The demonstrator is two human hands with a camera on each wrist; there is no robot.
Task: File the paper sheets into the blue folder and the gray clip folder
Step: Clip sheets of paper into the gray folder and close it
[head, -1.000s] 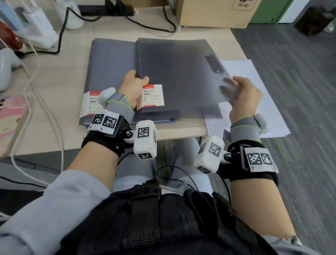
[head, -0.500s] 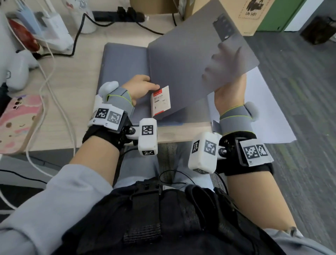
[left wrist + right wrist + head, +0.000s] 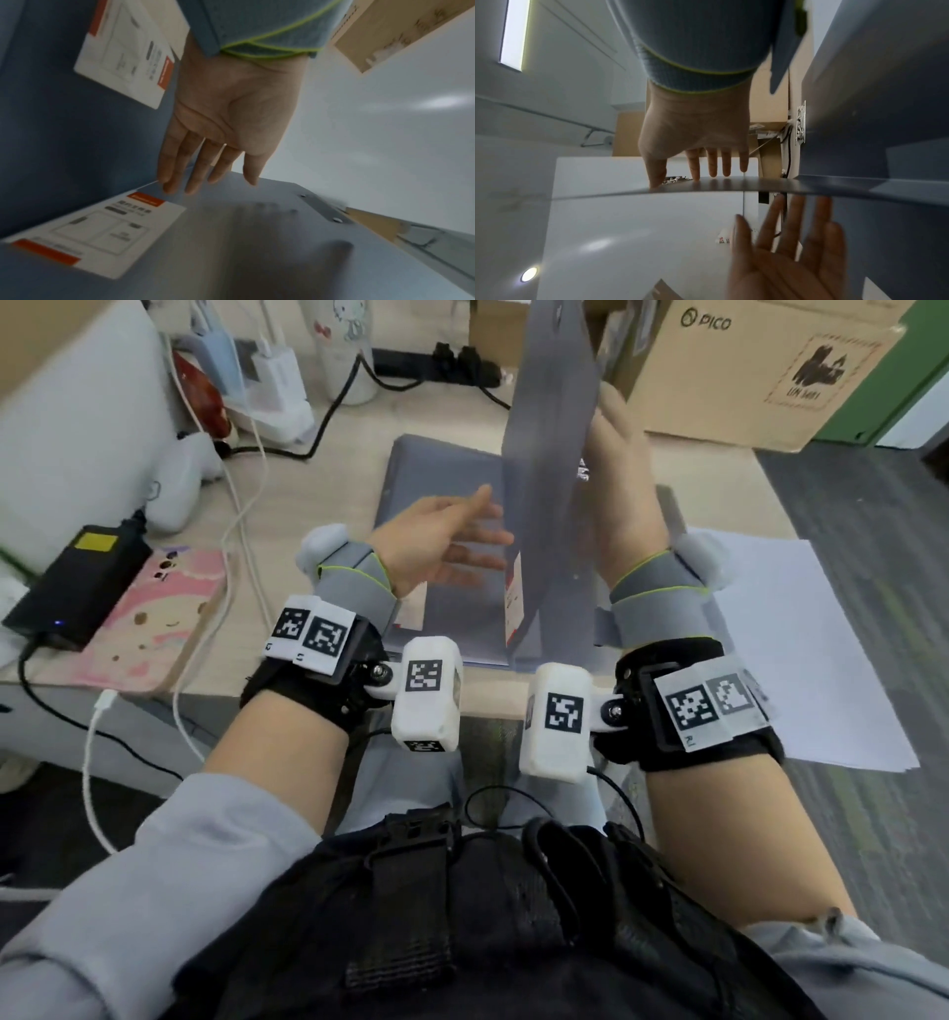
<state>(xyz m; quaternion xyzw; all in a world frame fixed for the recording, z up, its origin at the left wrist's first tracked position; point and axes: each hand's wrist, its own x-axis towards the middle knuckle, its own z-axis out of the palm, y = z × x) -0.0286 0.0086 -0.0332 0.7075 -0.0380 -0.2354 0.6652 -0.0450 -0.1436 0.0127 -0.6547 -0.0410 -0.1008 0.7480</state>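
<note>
On the desk [image 3: 318, 469] the gray clip folder [image 3: 552, 454] cover stands straight up between the flat left hand [image 3: 436, 541] and the right hand [image 3: 624, 505], whose straight fingers push it.

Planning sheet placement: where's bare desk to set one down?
Free: desk strip between white cables and gray folder; also behind it, before the power strip. Crowded: charger and phone case left, paper sheets right.

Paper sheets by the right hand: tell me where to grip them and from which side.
Take the paper sheets at their right edge, coming from the right. The stack lies flat but seems to overhang the desk, so fingers of the right hand can slide underneath and the thumb pinch on top.
</note>
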